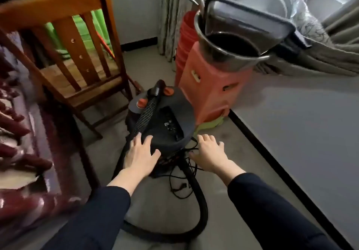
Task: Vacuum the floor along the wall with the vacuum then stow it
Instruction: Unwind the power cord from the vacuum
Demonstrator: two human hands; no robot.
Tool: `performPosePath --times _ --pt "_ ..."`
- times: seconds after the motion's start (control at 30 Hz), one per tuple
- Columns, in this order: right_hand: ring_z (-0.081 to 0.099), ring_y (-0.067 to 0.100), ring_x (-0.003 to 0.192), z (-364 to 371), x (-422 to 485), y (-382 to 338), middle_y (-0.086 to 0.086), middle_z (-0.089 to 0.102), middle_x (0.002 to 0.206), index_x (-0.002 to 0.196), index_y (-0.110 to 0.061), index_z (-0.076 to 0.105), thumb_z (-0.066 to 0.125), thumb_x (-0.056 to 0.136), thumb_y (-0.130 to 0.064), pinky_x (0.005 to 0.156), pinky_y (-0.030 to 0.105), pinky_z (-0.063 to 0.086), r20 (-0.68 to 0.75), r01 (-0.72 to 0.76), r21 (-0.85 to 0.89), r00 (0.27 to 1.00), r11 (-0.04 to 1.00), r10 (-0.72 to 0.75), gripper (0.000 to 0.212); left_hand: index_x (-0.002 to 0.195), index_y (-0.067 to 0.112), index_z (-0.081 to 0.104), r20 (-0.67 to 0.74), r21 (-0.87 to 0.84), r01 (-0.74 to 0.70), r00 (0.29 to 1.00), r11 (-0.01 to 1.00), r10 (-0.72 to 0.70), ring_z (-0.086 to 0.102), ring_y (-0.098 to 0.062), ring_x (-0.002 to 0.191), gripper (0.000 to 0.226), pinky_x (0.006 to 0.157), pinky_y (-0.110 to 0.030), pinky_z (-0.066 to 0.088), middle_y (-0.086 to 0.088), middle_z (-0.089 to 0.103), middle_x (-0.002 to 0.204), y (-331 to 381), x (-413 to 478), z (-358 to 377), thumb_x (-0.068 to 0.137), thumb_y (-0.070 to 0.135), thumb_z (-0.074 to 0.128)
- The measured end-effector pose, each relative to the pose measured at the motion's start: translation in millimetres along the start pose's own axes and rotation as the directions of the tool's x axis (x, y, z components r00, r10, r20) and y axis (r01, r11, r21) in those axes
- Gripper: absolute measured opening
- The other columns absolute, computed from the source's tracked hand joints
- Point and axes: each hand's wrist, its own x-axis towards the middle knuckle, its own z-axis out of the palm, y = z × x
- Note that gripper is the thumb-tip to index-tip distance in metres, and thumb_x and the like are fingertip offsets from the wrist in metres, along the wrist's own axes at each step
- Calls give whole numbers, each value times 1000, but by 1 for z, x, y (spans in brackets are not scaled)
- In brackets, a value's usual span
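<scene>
1. Hands first. The left hand (140,153) lies flat with the fingers spread on the near rim of the vacuum (171,121) lid. It's pressing on it rather than gripping, and the fingertips sit just beside the ribbed hose (147,111).
2. The right hand (208,155) is loose and open too, palm down, fingers a bit bent, holding nothing. It hangs over the tangle of power cord (178,181) just right of the vacuum. I can't tell if the thumb actually touches the cord.
3. The vacuum stands on the floor (159,207) straight ahead of both hands. It sits between the wooden chair (77,55) out past the left hand and the stacked orange stools (209,86) past the right hand.
4. The wall (301,123), with its black baseboard (272,162), runs along to the right of the right hand.
5. The hose climbs over the lid away from the left fingertips. A thick black loop of it also lies on the floor under the wrists, nearer the person.
6. Hard to see: the vacuum's lower body is mostly hidden behind the lid and the left hand. The buttons in the lid recess are too small to read.
7. The chair's top rail is blurred, and the dark red furniture (23,133) off to the left is cut by the frame edge. No idea what it is.
8. A metal basin (229,55) sits on top of the stools beyond the right hand, with a dark flat thing leaning in it that I can't identify.
</scene>
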Motion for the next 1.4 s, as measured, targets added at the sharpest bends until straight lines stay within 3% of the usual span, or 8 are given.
performPosePath --times 0.13,0.23,0.43,0.5,0.6,0.93,1.13,1.4 --pt "34 26 135 33 67 6 5 41 144 145 -14 29 49 93 -46 106 44 28 -42 86 34 996 996 -84 64 149 36 28 -144 79 -18 989 997 30 -14 -26 148 56 113 -45 28 -6 -13 162 -17 43 35 97 40 48" --pt "33 26 137 54 111 8 6 38 148 152 -14 17 47 95 -47 109 42 27 -55 145 105 989 984 -140 72 149 41 29 -203 38 40 979 998 -31 -19 -27 147 55 112 -50 28 -5 -19 160 -31 70 60 97 42 48" --pt "56 33 110 85 163 9 11 60 119 122 -10 45 56 91 -51 82 41 46 -78 195 313 981 930 -180 53 143 40 43 -279 16 51 959 999 -44 -9 -33 146 52 118 -50 11 -6 -16 160 -53 105 92 93 53 49" --pt "58 32 95 90 166 11 9 60 102 112 -10 44 60 89 -50 67 36 41 -96 212 343 977 915 -190 49 139 37 49 -285 51 76 957 996 -58 -4 -33 146 52 119 -49 12 -4 -17 160 -57 111 96 91 56 50" --pt "56 29 79 87 169 15 2 54 82 100 -12 43 65 86 -50 58 34 36 -126 217 301 974 929 -187 46 137 36 53 -322 99 93 945 991 -56 1 -33 144 52 118 -49 17 -4 -16 160 -57 111 102 90 56 54" --pt "49 28 76 90 151 20 2 54 82 96 -13 50 65 81 -49 62 34 37 -162 257 194 960 947 -228 42 138 34 53 -358 142 110 932 984 -52 8 -35 142 51 118 -48 18 -5 -9 159 -50 90 116 91 54 54" --pt "46 28 74 106 116 27 -2 48 73 92 -15 46 66 77 -46 61 33 33 -146 182 215 977 960 -153 40 136 34 53 -357 118 55 934 992 -10 16 -37 135 50 115 -49 23 -6 -2 157 -51 61 134 90 54 55" --pt "47 29 79 129 50 52 4 53 83 93 -12 47 70 76 -37 64 31 32 -173 62 265 985 962 -16 39 140 38 46 -288 175 6 956 985 46 25 -37 129 55 108 -49 30 -11 14 149 -40 2 168 89 60 51"
